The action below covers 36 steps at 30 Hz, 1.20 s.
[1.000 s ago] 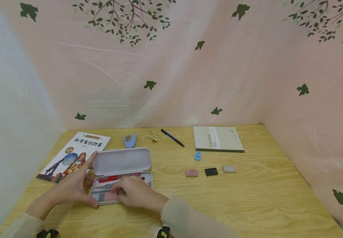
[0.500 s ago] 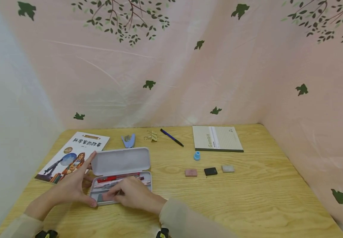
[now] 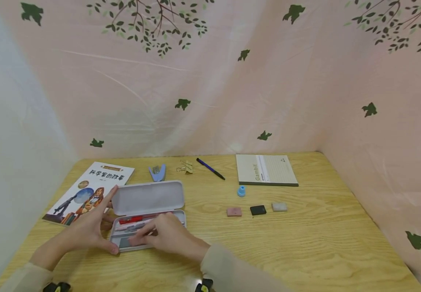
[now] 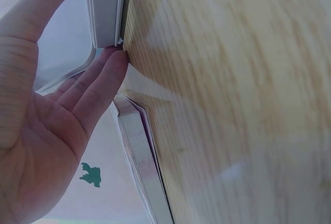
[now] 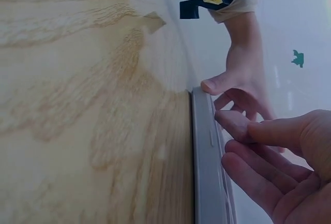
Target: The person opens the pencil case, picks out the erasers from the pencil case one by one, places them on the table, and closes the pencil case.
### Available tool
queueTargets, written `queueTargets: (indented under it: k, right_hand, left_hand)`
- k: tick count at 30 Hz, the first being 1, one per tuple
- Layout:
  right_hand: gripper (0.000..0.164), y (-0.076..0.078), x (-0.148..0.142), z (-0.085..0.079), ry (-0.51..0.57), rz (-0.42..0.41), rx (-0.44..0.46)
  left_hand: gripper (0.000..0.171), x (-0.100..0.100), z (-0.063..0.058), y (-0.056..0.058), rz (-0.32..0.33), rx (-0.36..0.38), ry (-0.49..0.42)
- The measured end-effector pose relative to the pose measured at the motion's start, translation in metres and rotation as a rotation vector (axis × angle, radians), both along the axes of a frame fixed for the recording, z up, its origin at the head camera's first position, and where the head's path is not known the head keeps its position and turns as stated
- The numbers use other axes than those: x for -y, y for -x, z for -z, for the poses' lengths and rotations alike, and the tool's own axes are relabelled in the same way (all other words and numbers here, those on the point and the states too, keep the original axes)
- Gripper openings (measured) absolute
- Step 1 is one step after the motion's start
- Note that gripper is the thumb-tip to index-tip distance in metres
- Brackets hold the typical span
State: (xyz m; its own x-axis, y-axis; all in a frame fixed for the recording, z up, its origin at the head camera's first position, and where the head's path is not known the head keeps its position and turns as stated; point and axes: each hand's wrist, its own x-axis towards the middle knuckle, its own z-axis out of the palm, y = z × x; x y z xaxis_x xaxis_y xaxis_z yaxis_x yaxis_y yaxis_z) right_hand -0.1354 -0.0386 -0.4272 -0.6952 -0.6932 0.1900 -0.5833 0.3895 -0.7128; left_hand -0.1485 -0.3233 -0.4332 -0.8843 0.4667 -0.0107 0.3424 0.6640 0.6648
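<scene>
An open pencil case point(image 3: 148, 198) lies on the table in the head view, its lid tipped back and several pens point(image 3: 134, 223) inside. My left hand point(image 3: 90, 227) holds its left end, with the thumb at the front corner and the other fingers toward the lid and hinge. In the right wrist view, my right hand point(image 5: 289, 167) pinches a pinkish eraser point(image 5: 235, 124) between thumb and fingers, tilted just over the case's edge. From the head, that hand covers the eraser and part of the front compartment, where a grey patch point(image 3: 124, 242) shows.
Behind the case are a book point(image 3: 90, 194), a blue stapler-like tool point(image 3: 157, 173), a binder clip point(image 3: 185, 167) and a pen point(image 3: 210, 168). To the right lie a notebook point(image 3: 267, 170), a small blue cap-shaped piece point(image 3: 241, 191) and pink point(image 3: 234, 211), black point(image 3: 258, 210) and whitish point(image 3: 279, 207) blocks.
The right hand's fingers have closed on the pink eraser in the front compartment, and the hand has shifted slightly up and right. More of the grey patch shows. The left hand stays put.
</scene>
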Motion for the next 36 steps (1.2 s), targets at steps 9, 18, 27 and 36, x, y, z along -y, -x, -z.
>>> queueTargets:
  k: [9, 18, 27, 36]
  right_hand:
    - [0.012, 0.006, -0.029, -0.003, 0.068, 0.051, 0.284]
    - [0.011, 0.009, -0.063, -0.006, 0.202, 0.065, 0.583]
    - [0.013, 0.015, -0.115, -0.005, 0.210, 0.106, 0.693]
    - [0.018, 0.012, -0.170, 0.000, 0.212, 0.173, 0.745]
  left_hand:
    - [0.156, -0.002, -0.002, 0.000, 0.000, -0.015, 0.013]
    - [0.155, -0.002, -0.003, 0.000, 0.009, 0.026, -0.024]
    - [0.155, -0.003, -0.001, 0.001, -0.007, 0.013, 0.001]
    - [0.155, -0.001, -0.003, 0.001, -0.012, 0.020, 0.016]
